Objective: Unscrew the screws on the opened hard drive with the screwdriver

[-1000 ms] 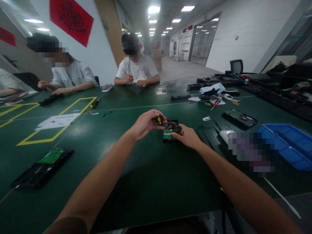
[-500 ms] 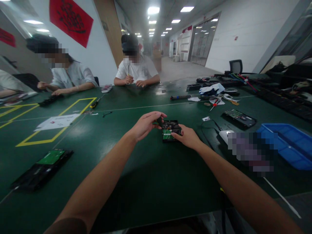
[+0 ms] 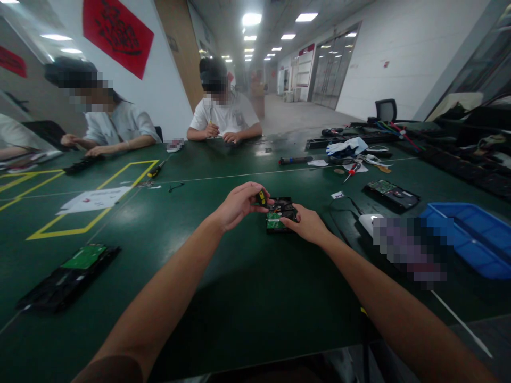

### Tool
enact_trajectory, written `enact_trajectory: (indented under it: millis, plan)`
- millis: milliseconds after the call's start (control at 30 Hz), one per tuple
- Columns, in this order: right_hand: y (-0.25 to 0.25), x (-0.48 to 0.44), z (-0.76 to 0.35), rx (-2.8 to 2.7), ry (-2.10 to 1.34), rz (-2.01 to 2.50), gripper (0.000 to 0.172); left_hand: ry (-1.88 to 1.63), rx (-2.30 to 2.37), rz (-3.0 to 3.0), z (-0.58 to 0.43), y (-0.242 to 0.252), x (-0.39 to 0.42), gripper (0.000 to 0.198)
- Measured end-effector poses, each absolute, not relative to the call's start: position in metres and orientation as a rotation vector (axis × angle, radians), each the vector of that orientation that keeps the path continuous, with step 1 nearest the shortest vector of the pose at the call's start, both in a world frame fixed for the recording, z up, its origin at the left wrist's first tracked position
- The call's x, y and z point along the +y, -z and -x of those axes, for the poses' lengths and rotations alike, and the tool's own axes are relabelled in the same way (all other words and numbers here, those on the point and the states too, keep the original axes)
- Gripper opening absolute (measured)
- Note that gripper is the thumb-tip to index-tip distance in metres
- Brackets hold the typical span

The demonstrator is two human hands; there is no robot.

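A hard drive (image 3: 281, 213) with a green circuit board lies on the green table (image 3: 247, 287) in front of me. My left hand (image 3: 239, 204) is closed round a black and yellow screwdriver (image 3: 261, 198), whose tip points down at the drive. My right hand (image 3: 307, 224) rests on the drive's near right edge, fingers curled against it and holding it in place.
Another drive (image 3: 67, 276) lies at the near left and one (image 3: 391, 193) at the right. A blue tray (image 3: 471, 236) stands at the right edge. Tools and papers (image 3: 351, 154) lie further back. Two people (image 3: 223, 114) sit across the table, beside yellow floor-tape markings (image 3: 91, 207).
The screwdriver handle has turned in my left hand, its yellow mark hidden half a second ago and showing again now. Both hands stay at the drive.
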State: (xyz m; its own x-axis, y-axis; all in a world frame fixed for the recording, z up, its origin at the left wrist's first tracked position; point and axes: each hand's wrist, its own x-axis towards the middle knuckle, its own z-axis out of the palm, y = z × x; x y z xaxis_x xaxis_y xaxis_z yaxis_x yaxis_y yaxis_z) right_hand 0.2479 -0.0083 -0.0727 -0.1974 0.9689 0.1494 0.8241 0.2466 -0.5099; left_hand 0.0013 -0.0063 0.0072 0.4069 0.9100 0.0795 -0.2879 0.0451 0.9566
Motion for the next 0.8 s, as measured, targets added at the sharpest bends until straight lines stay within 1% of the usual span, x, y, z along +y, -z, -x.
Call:
enact_trajectory:
  millis: [100,400,667,800]
  plan:
    - [0.0726,-0.0087,-0.2471,-2.078,-0.446,1.662,0.059,-1.028,0.685,-1.204,-0.0006,-0.0076,-0.0051,0.021]
    - [0.0715,-0.0078,-0.2465,-2.101,-0.438,1.682,0.059,-1.032,0.732,-1.28,0.0012,-0.0064,-0.0024,0.029]
    - [0.0676,-0.0104,-0.2457,-2.104,-0.448,1.67,0.058,-1.037,0.648,-1.209,0.0006,-0.0102,-0.0063,0.022]
    - [0.0689,-0.0097,-0.2456,-2.101,-0.45,1.679,0.058,-1.054,0.614,-1.221,0.0009,-0.007,-0.0031,0.023]
